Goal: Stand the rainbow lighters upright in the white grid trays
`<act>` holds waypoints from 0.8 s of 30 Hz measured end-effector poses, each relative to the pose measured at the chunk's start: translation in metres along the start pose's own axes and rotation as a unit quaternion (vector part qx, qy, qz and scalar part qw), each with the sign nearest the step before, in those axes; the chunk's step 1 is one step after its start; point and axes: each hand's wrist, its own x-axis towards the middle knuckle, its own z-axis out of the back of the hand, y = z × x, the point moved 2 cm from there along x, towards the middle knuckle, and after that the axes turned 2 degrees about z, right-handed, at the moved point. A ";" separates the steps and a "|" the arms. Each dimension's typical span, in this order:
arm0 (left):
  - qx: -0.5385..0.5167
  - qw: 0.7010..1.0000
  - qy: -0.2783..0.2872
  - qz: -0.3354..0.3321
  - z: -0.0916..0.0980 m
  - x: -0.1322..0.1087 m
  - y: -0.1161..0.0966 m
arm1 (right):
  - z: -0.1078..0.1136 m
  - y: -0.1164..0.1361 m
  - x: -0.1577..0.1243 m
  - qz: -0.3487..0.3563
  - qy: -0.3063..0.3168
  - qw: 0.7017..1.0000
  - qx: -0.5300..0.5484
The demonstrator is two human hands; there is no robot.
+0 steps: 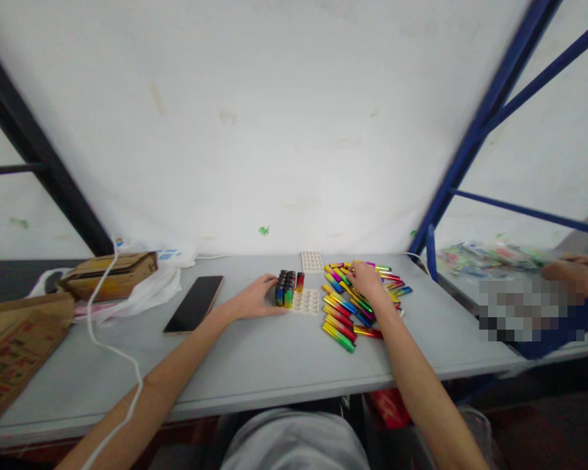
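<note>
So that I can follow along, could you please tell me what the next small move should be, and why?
Perhaps the right hand should pick up one of the loose shiny tubes: it is right at them, upright tubes fill only part of the nearer white tray, and the left hand is beside those upright ones.

Glossy metallic tubes point(338, 316), matt tray point(308, 302), perhaps plastic

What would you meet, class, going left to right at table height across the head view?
Front cardboard box, rear cardboard box, black-screened phone, left hand, upright cylinders, loose cylinders, short blue post, blurred packets.
</note>
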 end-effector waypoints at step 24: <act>-0.069 0.995 -0.072 0.030 -0.006 0.001 -0.007 | 0.002 0.029 0.001 0.104 -0.121 0.893 0.422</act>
